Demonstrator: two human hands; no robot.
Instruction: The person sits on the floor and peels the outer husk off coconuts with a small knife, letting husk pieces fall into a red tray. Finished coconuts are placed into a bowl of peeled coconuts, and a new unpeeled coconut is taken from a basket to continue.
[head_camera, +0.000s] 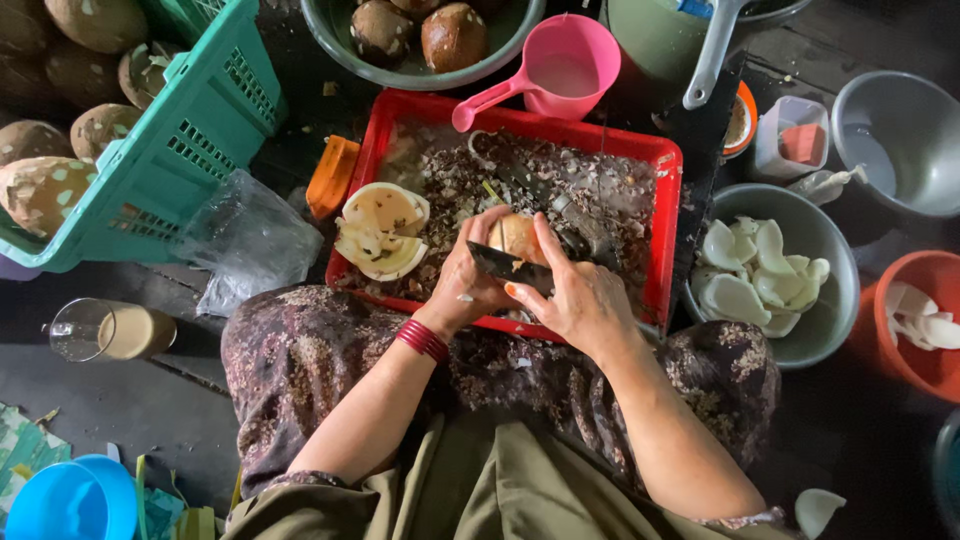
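Over a red tray (372, 180), the left hand (468, 278) cups a coconut piece (515, 236), fingers curled round it; the right hand (578, 295) apparently grips a knife (508, 266) just beneath. A slipping blade could cut those fingertips.

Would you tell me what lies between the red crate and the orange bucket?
In the head view, a grey bowl of white coconut pieces sits between the red crate and orange bucket.
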